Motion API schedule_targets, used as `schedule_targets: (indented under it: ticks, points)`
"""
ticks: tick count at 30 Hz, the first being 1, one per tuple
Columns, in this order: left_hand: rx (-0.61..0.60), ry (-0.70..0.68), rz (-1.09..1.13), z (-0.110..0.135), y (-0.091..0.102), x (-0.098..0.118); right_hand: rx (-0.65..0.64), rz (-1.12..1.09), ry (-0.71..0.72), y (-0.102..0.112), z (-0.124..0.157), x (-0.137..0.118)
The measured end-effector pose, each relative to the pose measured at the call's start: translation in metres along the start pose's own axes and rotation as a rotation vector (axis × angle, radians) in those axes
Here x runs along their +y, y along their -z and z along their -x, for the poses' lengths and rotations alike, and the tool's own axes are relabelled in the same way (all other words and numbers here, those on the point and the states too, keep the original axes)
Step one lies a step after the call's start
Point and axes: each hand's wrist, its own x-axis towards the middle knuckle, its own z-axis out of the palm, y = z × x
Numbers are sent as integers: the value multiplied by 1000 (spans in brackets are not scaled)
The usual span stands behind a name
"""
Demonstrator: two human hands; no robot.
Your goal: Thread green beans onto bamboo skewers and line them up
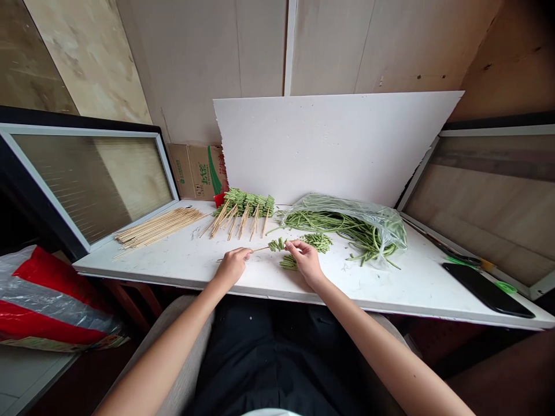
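My left hand (234,264) is closed around the blunt end of a thin bamboo skewer (259,249) just above the white table (182,263). Several short green bean pieces (276,245) are threaded on the skewer's far end. My right hand (306,261) pinches at the skewer's tip beside those pieces; what its fingertips hold is too small to name. A small heap of cut bean pieces (319,241) lies just beyond my right hand, and a few more (288,263) sit under it.
A row of finished bean skewers (243,209) lies at the back. Bare bamboo skewers (158,227) are piled at the left. A clear plastic bag of long green beans (351,225) sits right. A black phone (488,289) and a cardboard box (197,171) are nearby.
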Motion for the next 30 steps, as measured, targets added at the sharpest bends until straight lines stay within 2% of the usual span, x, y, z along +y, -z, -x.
schedule_targets:
  ticks: [15, 18, 21, 23, 26, 30]
  points:
    - [16, 13, 6, 0, -2, -2, 27, -25, -5, 0, -1, 0]
    - [55, 25, -2, 1, -1, 0, -3, -21, -15, 10, -8, 0]
    - [91, 43, 1, 1, 0, 3, -78, -6, -31, 28, -20, 1]
    - [95, 53, 6, 0, 2, 5, -132, 64, -39, 43, -28, 1]
    - [81, 62, 3, 0, 3, 6, -196, 301, 18, 60, -36, 1]
    - [82, 47, -9, -1, 4, 6, -269, 513, 48, 68, -37, 4]
